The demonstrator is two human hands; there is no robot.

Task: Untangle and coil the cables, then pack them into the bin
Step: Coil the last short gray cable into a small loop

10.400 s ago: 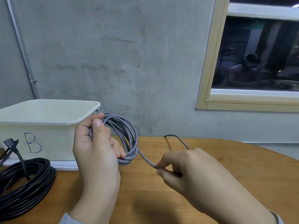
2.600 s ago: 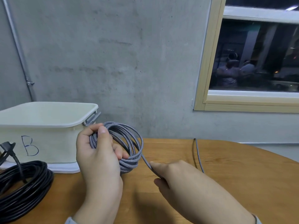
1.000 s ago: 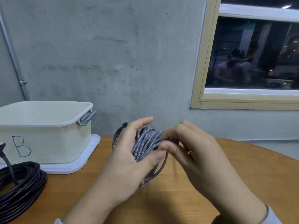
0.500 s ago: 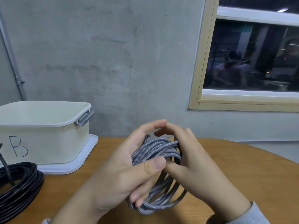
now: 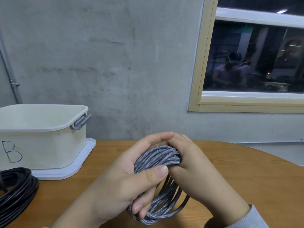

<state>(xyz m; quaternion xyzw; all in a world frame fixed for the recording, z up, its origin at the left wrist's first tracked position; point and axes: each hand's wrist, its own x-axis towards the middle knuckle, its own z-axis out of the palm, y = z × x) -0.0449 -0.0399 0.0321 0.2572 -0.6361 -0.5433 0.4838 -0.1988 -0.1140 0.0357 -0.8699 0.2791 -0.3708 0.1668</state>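
Coil (image 5: pixel 158 157) clamped in left grip (image 5: pixel 131 178), right grip (image 5: pixel 194 168) curled on it | bin (image 5: pixel 49 145) lies left, nearer left hand

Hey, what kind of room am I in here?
Probably a plain workroom or lab: a bare concrete wall, a wooden table, and a storage bin marked B beside coiled cables.

Coiled grey braided cable (image 5: pixel 158 157), beside cream bin (image 5: pixel 49 150)

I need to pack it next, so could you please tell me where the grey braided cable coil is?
In the head view, the grey braided cable coil is centre frame above the wooden table, gripped between both hands.
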